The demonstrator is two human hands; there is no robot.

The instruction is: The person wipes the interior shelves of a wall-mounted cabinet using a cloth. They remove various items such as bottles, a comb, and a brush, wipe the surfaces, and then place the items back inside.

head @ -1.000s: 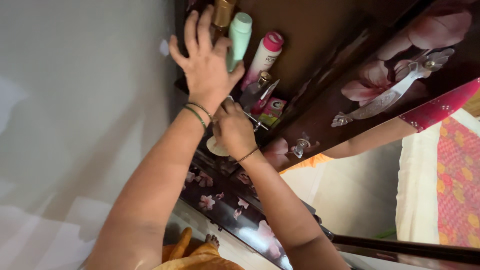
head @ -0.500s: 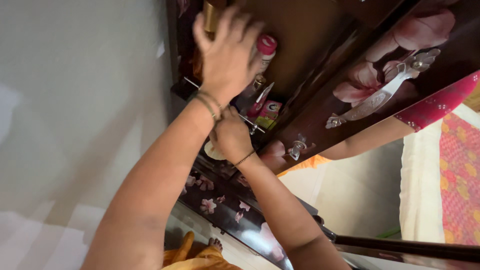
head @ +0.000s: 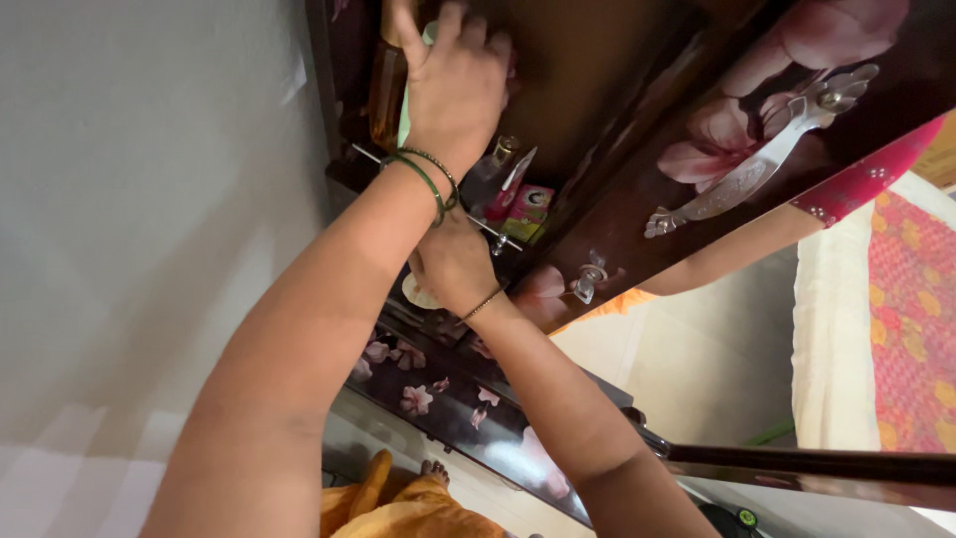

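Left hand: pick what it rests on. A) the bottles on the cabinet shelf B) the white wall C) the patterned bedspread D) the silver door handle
A: the left hand lies over the bottles on the dark cabinet's shelf, away from the silver door handle.

Bottles (head: 388, 95) and a small box (head: 528, 209) crowd the shelf (head: 597, 70), leaving bare space deeper in.

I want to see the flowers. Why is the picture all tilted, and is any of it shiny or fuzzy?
Head view: the camera is tilted, so the flowered cabinet slants; its glossy panel shows bright glare; the left hand is slightly blurred; the shelf behind it is dark.
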